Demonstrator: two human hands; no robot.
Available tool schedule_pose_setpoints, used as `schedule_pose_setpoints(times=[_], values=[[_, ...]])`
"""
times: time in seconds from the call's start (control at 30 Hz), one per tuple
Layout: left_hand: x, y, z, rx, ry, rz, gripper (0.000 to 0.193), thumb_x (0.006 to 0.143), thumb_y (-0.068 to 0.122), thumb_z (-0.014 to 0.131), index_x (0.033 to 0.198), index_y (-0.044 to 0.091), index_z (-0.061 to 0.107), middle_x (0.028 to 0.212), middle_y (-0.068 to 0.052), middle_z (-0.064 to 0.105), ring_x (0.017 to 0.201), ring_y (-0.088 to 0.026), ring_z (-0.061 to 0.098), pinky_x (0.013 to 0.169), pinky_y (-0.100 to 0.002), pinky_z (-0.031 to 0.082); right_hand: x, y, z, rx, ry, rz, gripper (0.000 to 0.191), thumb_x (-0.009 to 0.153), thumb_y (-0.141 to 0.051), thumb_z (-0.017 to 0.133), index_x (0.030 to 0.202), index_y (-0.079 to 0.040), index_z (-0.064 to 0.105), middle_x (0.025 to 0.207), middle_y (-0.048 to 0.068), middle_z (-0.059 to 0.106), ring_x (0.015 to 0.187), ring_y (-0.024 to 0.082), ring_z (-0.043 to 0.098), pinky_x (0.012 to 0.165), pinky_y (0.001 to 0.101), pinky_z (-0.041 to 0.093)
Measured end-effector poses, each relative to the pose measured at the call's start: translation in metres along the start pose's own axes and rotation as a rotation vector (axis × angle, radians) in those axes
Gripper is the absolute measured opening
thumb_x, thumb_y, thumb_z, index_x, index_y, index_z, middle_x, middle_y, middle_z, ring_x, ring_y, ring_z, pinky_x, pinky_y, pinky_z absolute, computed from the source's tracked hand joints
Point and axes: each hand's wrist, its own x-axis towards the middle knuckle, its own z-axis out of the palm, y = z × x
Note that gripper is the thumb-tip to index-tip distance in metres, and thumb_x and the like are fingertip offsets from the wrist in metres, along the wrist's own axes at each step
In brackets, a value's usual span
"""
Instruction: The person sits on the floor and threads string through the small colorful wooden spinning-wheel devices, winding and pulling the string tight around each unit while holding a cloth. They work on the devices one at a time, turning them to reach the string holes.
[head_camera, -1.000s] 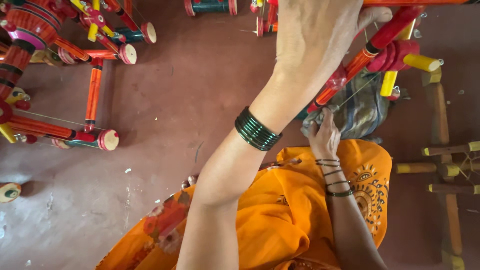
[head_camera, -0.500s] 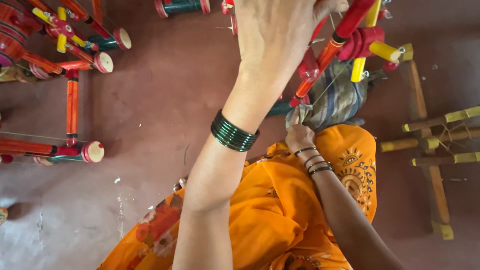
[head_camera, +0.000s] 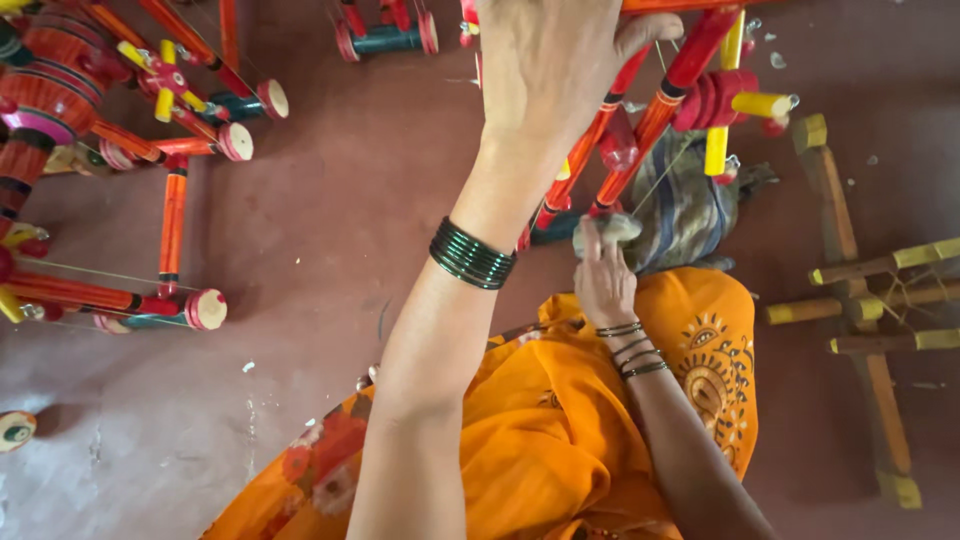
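In the head view, the left hand has stayed clenched on the red toy frame at twelve o'clock. The right hand has edged up to one o'clock, still pinching a pale wad against the frame's lower rods.

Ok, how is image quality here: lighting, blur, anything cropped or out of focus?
Head view: soft, even light, faint shadows on the floor, no glare. The left hand is close to the lens, large and cut off by the top edge. The right hand and the red wooden frame look reasonably sharp.
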Motion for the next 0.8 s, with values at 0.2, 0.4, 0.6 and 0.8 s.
schedule_pose_setpoints(times=[0.2,0.4,0.6,0.8], values=[[0.007,0.001,-0.01,0.091,0.082,0.03,0.068,0.079,0.069,0.067,0.12,0.015,0.062,0.102,-0.008,0.065,0.098,-0.03,0.059,0.087,-0.049,0.042,0.016,-0.05,-0.081,0.075,0.597,-0.385,0.046,0.094,0.001,0.057,0.138,-0.009,0.066,0.118,0.018,0.068,0.11,0.04,0.062,0.092,0.0498,0.053],[0.006,0.0,-0.011,0.047,-0.024,0.006,0.06,0.085,0.066,0.066,0.118,0.016,0.061,0.1,-0.006,0.063,0.097,-0.028,0.058,0.089,-0.046,0.041,0.033,-0.073,-0.186,0.192,0.872,-0.543,0.047,0.1,-0.005,0.066,0.145,0.002,0.054,0.146,0.025,0.056,0.136,0.044,0.052,0.116,0.0521,0.043],[0.009,-0.001,-0.02,0.109,-0.124,0.033,0.025,0.096,0.02,0.065,0.12,0.017,0.061,0.11,-0.002,0.062,0.106,-0.027,0.059,0.099,-0.046,0.041,0.101,-0.109,-0.218,-0.021,0.689,-0.507,0.089,0.088,-0.033,0.065,0.156,0.009,0.027,0.164,0.026,0.03,0.153,0.052,0.022,0.127,0.0638,0.021],[-0.054,-0.04,-0.04,-0.516,0.145,0.114,0.036,0.1,0.011,0.073,0.134,0.012,0.061,0.143,-0.007,0.054,0.132,-0.031,0.051,0.119,-0.047,0.037,0.067,-0.097,-0.146,0.363,0.621,-0.488,0.067,0.096,-0.001,0.061,0.157,0.004,0.034,0.159,0.03,0.039,0.152,0.047,0.036,0.127,0.0527,0.033]])
